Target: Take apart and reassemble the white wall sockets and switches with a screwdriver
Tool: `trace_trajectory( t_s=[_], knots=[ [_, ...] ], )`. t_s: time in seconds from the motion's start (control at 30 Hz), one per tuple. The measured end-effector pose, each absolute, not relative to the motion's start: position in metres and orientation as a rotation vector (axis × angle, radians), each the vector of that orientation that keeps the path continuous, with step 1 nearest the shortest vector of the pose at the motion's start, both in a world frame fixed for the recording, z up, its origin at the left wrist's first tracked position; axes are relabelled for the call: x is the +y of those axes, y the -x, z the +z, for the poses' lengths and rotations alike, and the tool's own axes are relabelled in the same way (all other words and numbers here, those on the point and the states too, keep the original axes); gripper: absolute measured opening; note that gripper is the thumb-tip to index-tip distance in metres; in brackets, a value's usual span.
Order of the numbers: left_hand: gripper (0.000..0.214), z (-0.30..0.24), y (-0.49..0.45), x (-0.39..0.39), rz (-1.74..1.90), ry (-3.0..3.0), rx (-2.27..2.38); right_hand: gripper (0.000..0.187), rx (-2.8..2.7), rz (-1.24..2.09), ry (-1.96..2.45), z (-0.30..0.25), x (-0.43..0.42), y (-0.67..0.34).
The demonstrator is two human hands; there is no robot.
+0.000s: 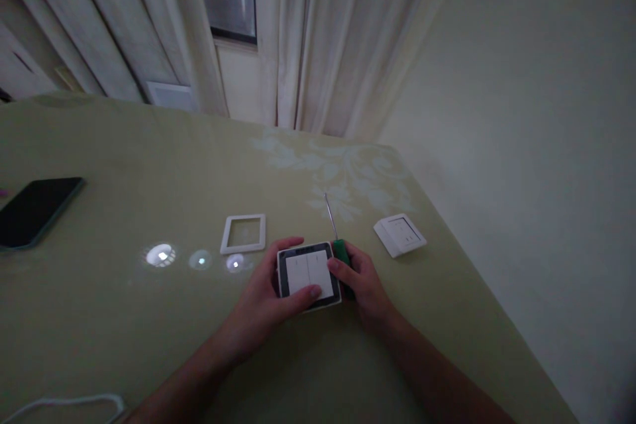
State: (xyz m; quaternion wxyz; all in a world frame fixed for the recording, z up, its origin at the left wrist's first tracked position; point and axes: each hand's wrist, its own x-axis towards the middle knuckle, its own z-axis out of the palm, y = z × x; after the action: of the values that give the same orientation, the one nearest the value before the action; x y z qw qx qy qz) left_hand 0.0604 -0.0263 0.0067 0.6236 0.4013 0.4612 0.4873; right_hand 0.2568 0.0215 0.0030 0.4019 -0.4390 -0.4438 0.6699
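Between my hands is a wall switch [303,273] with two white rockers and a dark border inside a pale rim. My left hand [271,295] wraps round its left side, the thumb lying across the lower rockers. At the right edge, my right hand [362,281] is closed on a screwdriver [342,253] with a green handle, its thin shaft pointing away from me. The right thumb also rests on the switch's right rocker. A white square frame [243,251] lies on the table to the left, beyond my left hand.
White socket or switch plates [400,235] lie on the right of the table. A dark phone [37,212] rests at the far left, and a white cable [74,401] at the lower left. Curtains [322,40] hang behind the table [149,165]; a wall [536,146] borders its right side.
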Motion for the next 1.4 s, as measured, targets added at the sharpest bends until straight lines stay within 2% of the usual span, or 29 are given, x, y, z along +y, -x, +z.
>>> trace_trajectory(
  t_s=[0.2,0.3,0.37,0.47,0.6,0.67,0.8,1.1,1.23,1.33,1.4],
  knots=[
    [0.069,0.011,-0.062,-0.027,1.079,-1.02,1.078,0.047,-1.293,1.602,1.119,0.003,0.025,-0.26],
    [0.052,0.013,-0.049,-0.018,1.091,-1.173,1.202,0.048,-1.342,1.605,1.154,0.002,0.027,-0.261],
    [0.048,0.011,-0.03,-0.007,1.166,-1.302,1.395,0.05,-1.377,1.584,1.189,0.0,0.029,-0.261],
    [0.06,0.0,0.006,0.013,1.156,-1.664,1.772,0.051,-1.442,1.53,1.243,-0.001,0.032,-0.261],
    [0.084,-0.015,0.049,0.027,0.668,-2.05,1.936,0.045,-1.604,1.361,1.349,0.002,0.037,-0.264],
    [0.084,-0.018,0.059,0.027,0.52,-2.062,1.936,0.045,-1.7,1.205,1.396,0.003,0.039,-0.266],
    [0.084,-0.02,0.056,0.022,0.473,-2.158,1.933,0.049,-1.804,1.012,1.425,0.003,0.042,-0.268],
    [0.065,-0.021,0.037,0.014,0.458,-2.349,2.008,0.044,-1.835,0.966,1.43,-0.009,0.046,-0.269],
    [0.065,-0.01,0.032,0.009,0.734,-2.337,1.945,0.045,-1.832,0.96,1.404,-0.009,0.044,-0.268],
    [0.063,-0.004,0.014,0.003,0.963,-2.424,1.631,0.045,-1.827,0.956,1.372,-0.009,0.043,-0.266],
    [0.065,-0.004,-0.004,-0.001,0.94,-2.521,1.411,0.043,-1.802,0.969,1.354,-0.009,0.043,-0.264]
  ],
)
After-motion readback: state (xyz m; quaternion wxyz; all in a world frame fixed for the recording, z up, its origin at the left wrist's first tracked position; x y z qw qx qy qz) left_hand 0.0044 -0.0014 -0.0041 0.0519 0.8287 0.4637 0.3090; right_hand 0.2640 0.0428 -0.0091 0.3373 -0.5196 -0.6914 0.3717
